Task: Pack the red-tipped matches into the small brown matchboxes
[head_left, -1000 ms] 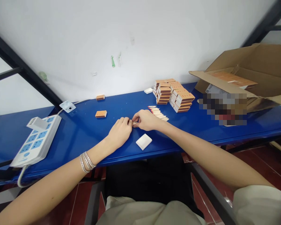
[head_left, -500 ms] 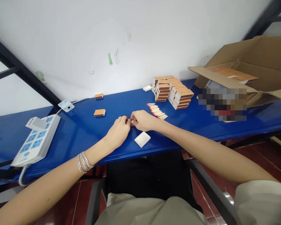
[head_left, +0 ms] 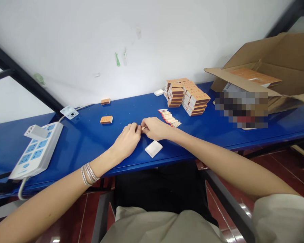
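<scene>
My left hand [head_left: 128,137] and my right hand [head_left: 155,129] meet fingertip to fingertip low over the blue table. Pale matchsticks [head_left: 144,128] show between the fingers of my right hand, which is closed on them. The curled fingers of my left hand press in at the other end; what they grip is hidden. Just in front of my right hand lies a white matchbox tray [head_left: 153,149]. Behind that hand a row of loose red-tipped matches [head_left: 169,118] is spread on the table.
Stacked orange matchboxes [head_left: 196,98] stand near the wall, beside another white tray [head_left: 158,92]. Single matchboxes [head_left: 106,119] lie at left. A power strip [head_left: 44,148] and a small white device [head_left: 69,112] are farther left. An open cardboard box [head_left: 243,81] stands at right.
The view has shifted slightly. My hands stay together, and less of the matches shows between my fingers now.
</scene>
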Tool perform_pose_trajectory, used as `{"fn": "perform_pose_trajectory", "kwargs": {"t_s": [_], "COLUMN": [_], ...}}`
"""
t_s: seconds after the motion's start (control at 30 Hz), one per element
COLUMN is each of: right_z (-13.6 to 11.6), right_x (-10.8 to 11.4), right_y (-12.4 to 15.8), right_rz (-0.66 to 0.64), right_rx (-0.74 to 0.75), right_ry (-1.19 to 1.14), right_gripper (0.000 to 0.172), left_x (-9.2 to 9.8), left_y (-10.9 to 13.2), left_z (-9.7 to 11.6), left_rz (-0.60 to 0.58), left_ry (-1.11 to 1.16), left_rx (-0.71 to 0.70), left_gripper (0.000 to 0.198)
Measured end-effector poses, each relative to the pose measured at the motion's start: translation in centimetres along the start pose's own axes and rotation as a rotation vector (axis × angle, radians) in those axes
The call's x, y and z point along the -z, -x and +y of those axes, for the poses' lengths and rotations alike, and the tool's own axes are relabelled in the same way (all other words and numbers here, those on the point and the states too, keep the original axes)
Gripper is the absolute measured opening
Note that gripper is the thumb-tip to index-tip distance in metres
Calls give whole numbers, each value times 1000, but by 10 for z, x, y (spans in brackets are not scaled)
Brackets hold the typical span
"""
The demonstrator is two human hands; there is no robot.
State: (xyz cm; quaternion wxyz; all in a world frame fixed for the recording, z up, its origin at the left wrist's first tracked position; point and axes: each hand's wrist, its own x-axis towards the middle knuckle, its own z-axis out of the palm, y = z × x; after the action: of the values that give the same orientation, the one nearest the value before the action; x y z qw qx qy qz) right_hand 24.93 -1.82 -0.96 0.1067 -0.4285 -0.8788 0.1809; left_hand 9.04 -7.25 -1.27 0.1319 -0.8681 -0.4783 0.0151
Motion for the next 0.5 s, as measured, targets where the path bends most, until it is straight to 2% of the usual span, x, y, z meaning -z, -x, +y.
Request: {"fn": "perform_pose_trajectory", "kwargs": {"t_s": [0.13,0.27,0.4,0.5], "right_z": [-1,-4,-2,1], "right_x": [12,22,19,13], "right_y": [14,43,68,77], "right_rz": [31,44,47,77], "right_rx": [6,26,59,84], "right_ry": [-66,-159,-216,-236], "right_gripper": [12,10,10,12], "left_x": [14,32,41,43], "left_y": [3,14,26,28], "left_z": [4,25,53,67], "left_rz": [37,50,5,-62], "left_ry": [27,52,39,7], "left_rx": [-21,-46,-38,-32], "left_gripper": [36,33,37,43]}}
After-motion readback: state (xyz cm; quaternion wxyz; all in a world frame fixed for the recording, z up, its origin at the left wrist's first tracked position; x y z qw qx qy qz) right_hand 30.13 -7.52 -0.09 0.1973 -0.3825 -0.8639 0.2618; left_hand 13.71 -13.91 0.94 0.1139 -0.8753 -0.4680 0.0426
